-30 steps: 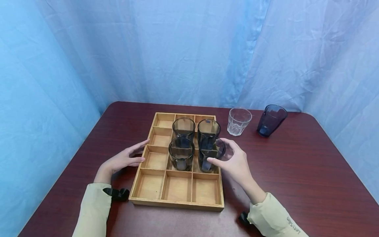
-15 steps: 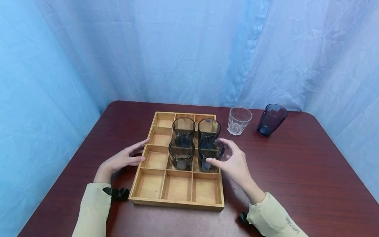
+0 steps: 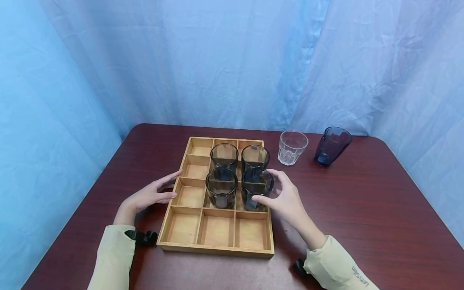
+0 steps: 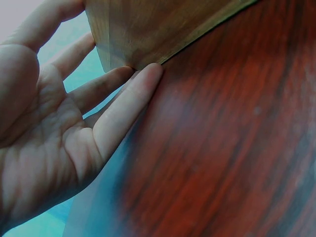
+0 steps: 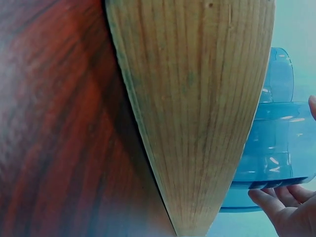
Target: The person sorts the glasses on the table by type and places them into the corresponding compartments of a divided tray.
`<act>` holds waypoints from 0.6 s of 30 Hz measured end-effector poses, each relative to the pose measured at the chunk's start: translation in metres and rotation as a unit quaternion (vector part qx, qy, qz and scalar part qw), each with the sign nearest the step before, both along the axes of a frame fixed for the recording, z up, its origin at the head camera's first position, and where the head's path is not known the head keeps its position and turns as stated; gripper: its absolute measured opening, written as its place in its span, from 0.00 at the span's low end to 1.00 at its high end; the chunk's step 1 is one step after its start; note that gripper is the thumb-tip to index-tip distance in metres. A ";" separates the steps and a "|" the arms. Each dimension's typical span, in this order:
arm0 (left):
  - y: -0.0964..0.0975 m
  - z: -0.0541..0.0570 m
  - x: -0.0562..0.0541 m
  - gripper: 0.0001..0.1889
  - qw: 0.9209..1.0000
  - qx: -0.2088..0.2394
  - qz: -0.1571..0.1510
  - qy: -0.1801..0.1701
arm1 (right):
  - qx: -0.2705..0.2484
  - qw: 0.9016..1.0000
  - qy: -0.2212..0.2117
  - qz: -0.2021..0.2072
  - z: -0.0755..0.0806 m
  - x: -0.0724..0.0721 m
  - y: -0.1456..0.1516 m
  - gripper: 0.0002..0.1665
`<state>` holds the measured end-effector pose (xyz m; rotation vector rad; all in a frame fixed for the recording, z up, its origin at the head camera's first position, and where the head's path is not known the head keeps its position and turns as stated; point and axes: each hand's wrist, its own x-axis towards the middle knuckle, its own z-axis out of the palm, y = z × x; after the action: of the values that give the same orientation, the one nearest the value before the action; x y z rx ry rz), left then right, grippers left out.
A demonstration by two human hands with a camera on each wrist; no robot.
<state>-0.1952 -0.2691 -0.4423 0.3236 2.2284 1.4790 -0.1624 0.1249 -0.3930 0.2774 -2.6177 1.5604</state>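
Observation:
A wooden compartment tray point(image 3: 216, 230) bears several smoky dark glasses, grouped toward its right and middle. My right hand point(image 3: 288, 201) holds the front right dark glass point(image 3: 255, 186) from its right side, thumb in front and fingers behind. This glass stands about upright in its compartment. Beside it on the left is another dark glass point(image 3: 221, 186); behind are a back left dark glass point(image 3: 224, 155) and a back right dark glass point(image 3: 255, 156). My left hand point(image 3: 150, 196) touches the tray's left wall with extended, spread fingers. In the left wrist view fingertips meet the tray's side point(image 4: 143, 34).
On the dark red table point(image 3: 348, 209), right of the tray, stand a clear glass point(image 3: 291, 151) and, farther right, a taller dark purple glass point(image 3: 331, 147). Pale blue curtains point(image 3: 224, 68) enclose the table's back and sides.
The right hand and the glass it holds have shifted slightly left over the compartment. The left hand stays at the tray's side, and the other glasses keep their places.

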 end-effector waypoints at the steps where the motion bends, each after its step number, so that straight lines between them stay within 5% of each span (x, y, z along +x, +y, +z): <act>1: 0.000 0.000 0.000 0.40 1.000 0.000 0.000 0.000 | 0.000 1.000 -0.002 0.002 0.000 0.000 0.001 0.45; 18: 0.000 0.000 0.000 0.40 1.000 -0.005 0.000 0.006 | -0.093 0.996 0.004 0.008 0.002 -0.015 0.019 0.29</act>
<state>-0.1955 -0.2694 -0.4420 0.3299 2.2440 1.4675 -0.1770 0.1435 -0.3909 0.2904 -2.4472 1.7889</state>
